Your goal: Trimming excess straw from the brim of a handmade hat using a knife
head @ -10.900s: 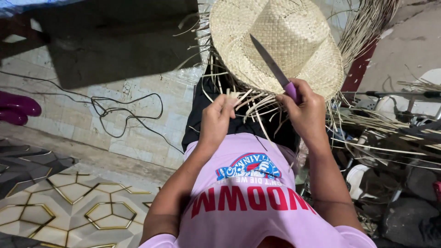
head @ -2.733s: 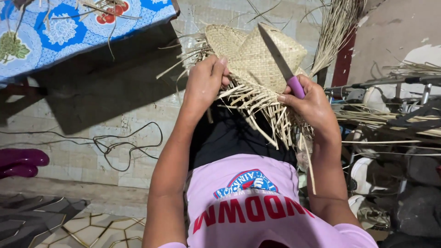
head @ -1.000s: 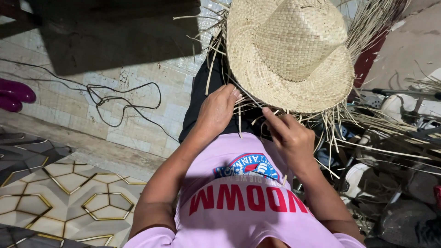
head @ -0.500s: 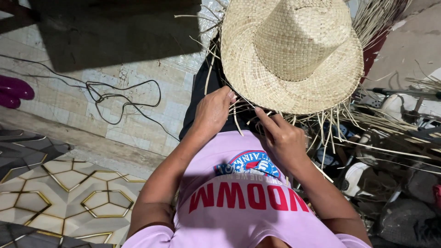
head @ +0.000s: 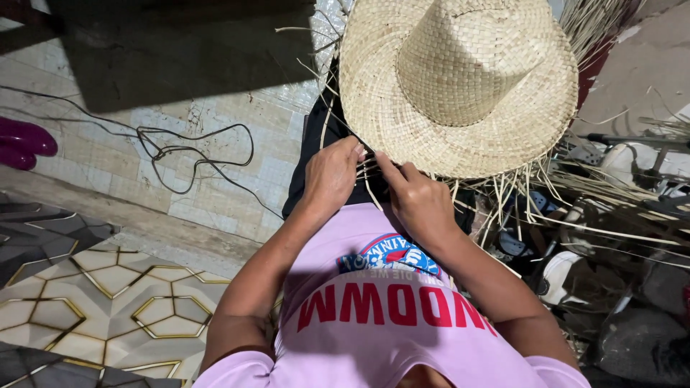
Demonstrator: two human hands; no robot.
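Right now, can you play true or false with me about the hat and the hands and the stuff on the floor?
1. The straw hat sits crown up on the person's lap. True.
2. The right hand is holding a purple knife. False: no knife shows; its fingers pinch loose straw strands at the brim's edge.
3. The left hand touches the hat's near edge, close beside the right hand. True.
4. The hat's brim is neatly finished all round. False: loose strands stick out along its near edge.
5. A black cable lies looped on the tiled floor. True.
6. The person wears a green shirt. False: the shirt is pink.
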